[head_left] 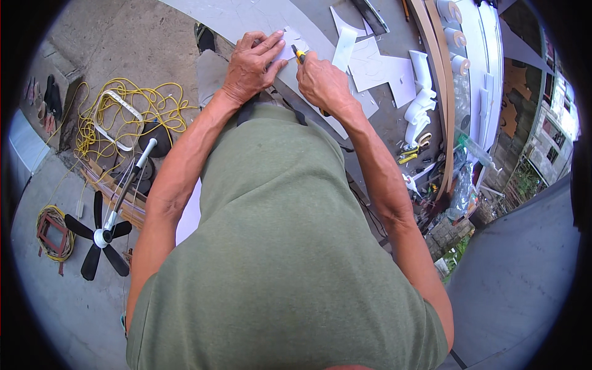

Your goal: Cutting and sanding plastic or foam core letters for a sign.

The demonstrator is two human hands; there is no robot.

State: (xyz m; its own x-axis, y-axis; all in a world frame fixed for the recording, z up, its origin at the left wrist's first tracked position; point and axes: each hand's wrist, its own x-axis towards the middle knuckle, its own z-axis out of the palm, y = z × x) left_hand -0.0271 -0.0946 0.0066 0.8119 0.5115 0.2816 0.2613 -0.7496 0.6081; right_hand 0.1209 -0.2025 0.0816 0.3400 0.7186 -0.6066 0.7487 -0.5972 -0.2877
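My left hand (251,66) lies with its fingers stretched out and pressing on a small white sheet piece (286,52). This piece rests on a larger pale board (240,13) on the work table. Just to the right, my right hand (325,81) is wrapped round a yellow and black utility knife (300,55). The knife's tip points forward at the edge of the white piece, close to my left fingertips. Whether the blade touches the sheet is too small to tell. White cut sheets (370,65) lie beyond my right hand.
Curved white strips (420,106) and yellow-handled tools (408,155) lie along the table's right, beside long brown strips (445,117) and white rolls (455,38). Left on the floor are a tangled yellow cord (83,143) and a black-bladed fan (102,238).
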